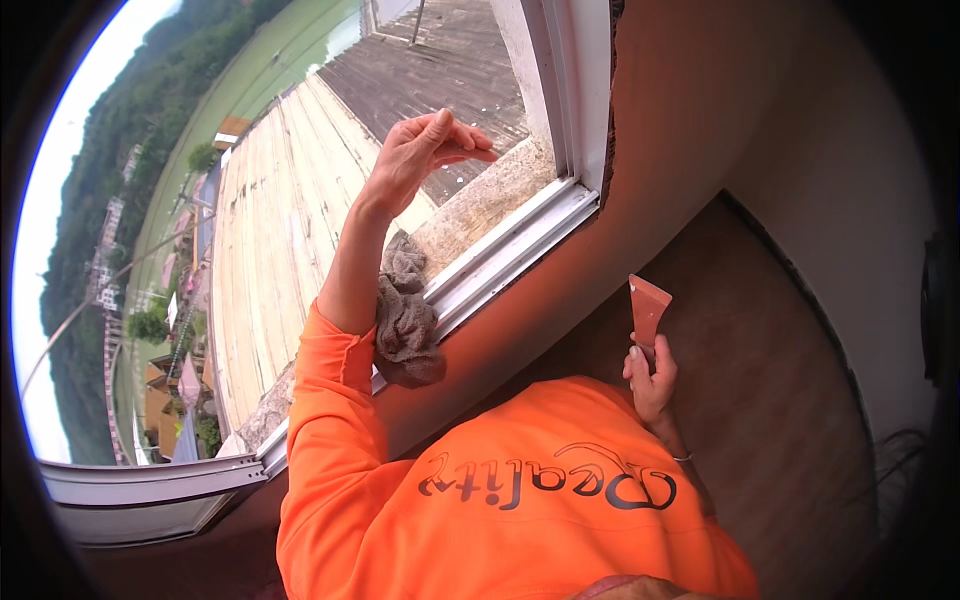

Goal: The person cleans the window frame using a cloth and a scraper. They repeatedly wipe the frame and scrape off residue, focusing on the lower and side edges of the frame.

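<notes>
My left hand [427, 154] reaches out through the window opening, over the ledge outside. Its fingers are loosely bent with the thumb raised, and I see nothing held in it; the palm side is hidden. Below that forearm a crumpled grey-brown cloth [407, 322] is draped over the white window frame [517, 251]. In my right hand [651, 382], at the right and inside the room, is a scraper [649, 304]. Its wide, flat end points up and away from me, and my fingers wrap its narrow part.
Outside lie a rough concrete ledge [487, 202], a pale ribbed roof [285, 225] and a dark decked surface [442, 67] with small white bits. Beneath the window runs the inner wall [675, 112]. The brown floor [757, 360] lies to the right.
</notes>
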### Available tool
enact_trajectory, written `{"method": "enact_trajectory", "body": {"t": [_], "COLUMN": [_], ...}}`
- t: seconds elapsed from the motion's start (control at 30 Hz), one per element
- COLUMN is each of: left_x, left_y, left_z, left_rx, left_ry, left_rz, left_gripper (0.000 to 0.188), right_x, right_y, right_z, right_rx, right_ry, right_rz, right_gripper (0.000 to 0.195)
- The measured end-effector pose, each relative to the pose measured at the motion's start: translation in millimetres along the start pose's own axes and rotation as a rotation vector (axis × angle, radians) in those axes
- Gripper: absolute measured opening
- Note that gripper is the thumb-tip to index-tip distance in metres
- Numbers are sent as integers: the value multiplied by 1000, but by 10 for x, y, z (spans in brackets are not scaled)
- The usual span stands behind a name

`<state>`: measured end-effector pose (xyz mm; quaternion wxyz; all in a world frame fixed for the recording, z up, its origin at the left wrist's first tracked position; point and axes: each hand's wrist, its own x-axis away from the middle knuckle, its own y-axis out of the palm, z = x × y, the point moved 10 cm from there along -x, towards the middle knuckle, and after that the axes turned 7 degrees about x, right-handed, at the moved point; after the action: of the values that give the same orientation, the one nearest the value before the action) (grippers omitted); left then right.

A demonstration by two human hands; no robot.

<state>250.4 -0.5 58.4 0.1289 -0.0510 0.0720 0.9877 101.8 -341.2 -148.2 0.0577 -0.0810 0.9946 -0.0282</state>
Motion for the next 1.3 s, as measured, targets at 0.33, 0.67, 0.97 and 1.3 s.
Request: {"method": "enact_trajectory", "body": {"t": [0.33,0.67,0.97,1.3], "left_x": [702,1069,611,546], "left_y": [-156,545,1084,1161], "left_z": [220,-42,-322,-465], "left_rx": [-1269,-1159,-1507,-1514], "left_ry": [115,172,365,392], "left_rz": [366,-16,-213,-238], "left_gripper": [21,35,19,17], "right_x": [-62,-118,-169,-50], "right_y": [127,369,505,336], "right_z": [-46,-39,-74,8], "right_rx": [6,62,118,56], "right_ry": [98,91,32,114], "right_rz": [-124,-229,-265,-178], "right_gripper": [13,12,13,12]}}
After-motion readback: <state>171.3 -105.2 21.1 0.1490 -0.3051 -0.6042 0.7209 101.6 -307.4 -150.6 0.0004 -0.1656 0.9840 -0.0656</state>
